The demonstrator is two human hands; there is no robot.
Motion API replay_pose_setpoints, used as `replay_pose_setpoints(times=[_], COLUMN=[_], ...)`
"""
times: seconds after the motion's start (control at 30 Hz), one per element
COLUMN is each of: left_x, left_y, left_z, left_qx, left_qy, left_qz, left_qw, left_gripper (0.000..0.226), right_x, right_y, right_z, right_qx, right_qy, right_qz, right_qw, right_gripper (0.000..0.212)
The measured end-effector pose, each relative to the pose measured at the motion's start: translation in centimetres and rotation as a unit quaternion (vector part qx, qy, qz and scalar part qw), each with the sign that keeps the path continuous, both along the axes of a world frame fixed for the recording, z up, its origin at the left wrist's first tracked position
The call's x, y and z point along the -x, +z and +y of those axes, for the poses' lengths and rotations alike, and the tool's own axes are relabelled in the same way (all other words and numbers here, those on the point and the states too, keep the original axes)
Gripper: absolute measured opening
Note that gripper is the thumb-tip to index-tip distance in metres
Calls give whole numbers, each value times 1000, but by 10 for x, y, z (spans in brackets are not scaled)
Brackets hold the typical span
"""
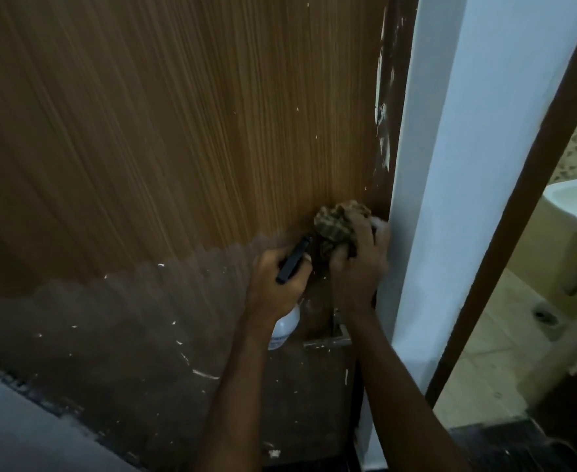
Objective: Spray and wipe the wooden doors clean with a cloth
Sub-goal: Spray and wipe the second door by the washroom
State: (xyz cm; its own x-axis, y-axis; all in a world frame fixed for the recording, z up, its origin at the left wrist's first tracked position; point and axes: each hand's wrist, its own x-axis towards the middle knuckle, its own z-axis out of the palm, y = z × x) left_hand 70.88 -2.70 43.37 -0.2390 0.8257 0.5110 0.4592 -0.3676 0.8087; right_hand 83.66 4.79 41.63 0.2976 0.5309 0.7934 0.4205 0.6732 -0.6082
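Wood-grain door [178, 131] fills most of my view, tan laminate up top, darker dull brown band across the lower part with white paint flecks. Right of it, white wall [450, 165] edge, then a dark brown frame [518, 216] running diagonally. Past that, tiled floor [484, 352] and the corner of a white sink [576, 206]. Metal door handle [334, 337] sits low on the door, just under my wrists. My left hand [276, 284] is wrapped around the neck of a spray bottle [285, 327]: white body hangs below the fist, black trigger head pokes up toward the cloth. My right hand [358, 264] is bunched around a checked cloth [339, 226], pressing it onto the door right at its edge, against the white wall. Cloth sticks out above the fingers. Both hands close together, almost touching. Frame is a bit blurred.
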Motion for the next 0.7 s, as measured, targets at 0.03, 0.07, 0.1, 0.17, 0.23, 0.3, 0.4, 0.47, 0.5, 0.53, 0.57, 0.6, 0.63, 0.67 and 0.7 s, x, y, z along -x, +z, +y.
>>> replay_pose_setpoints(times=[0.03,0.07,0.1,0.17,0.23,0.3,0.4,0.47,0.5,0.53,0.57,0.6,0.63,0.67,0.7], left_x=[1,2,3,5,7,10,16,21,23,26,27,29,31,33,36], left_y=[0,-1,0,1,2,1,-1,-1,-2,-2,-1,0,1,2,3], left_z=[0,0,-1,-3,-3,-4,-7,-10,-11,-14,-15,-17,-20,-21,-22], left_qx=[-5,-8,-13,-21,-27,-26,-22,-24,-23,-20,-18,-16,-14,-13,-13], left_qy=[9,16,16,16,25,24,39,57,62,64,61,57,55,56,59], left_qz=[0,-1,-5,-10,-5,-8,-5,5,10,12,8,2,-1,-2,-5], left_qw=[1000,1000,1000,1000,999,999,999,998,998,998,998,998,998,998,998], left_gripper=[40,41,42,42,41,42,43,42,40,39,38,37,36,36,37], right_x=[3,7,10,13,12,13,23,30,34,38,41,43,44,46,48], right_y=[13,15,7,-36,-74,-75,-18,12,13,4,-13,-36,-56,-70,-76], right_z=[3,4,2,-4,-10,-12,-14,-7,-5,-9,-12,-19,-28,-36,-40], right_qx=[-17,-24,-27,-11,8,17,-22,-45,-46,-40,-29,-14,-1,12,25], right_qy=[3,6,4,6,32,63,61,55,55,50,46,49,60,72,85], right_qz=[2,-1,-10,-52,-108,-105,-57,-44,-43,-45,-60,-87,-113,-131,-132], right_qw=[1000,1000,1000,999,994,992,996,996,997,997,997,995,992,989,987], right_gripper=[54,55,58,62,62,55,43,38,37,37,35,33,32,33,34])
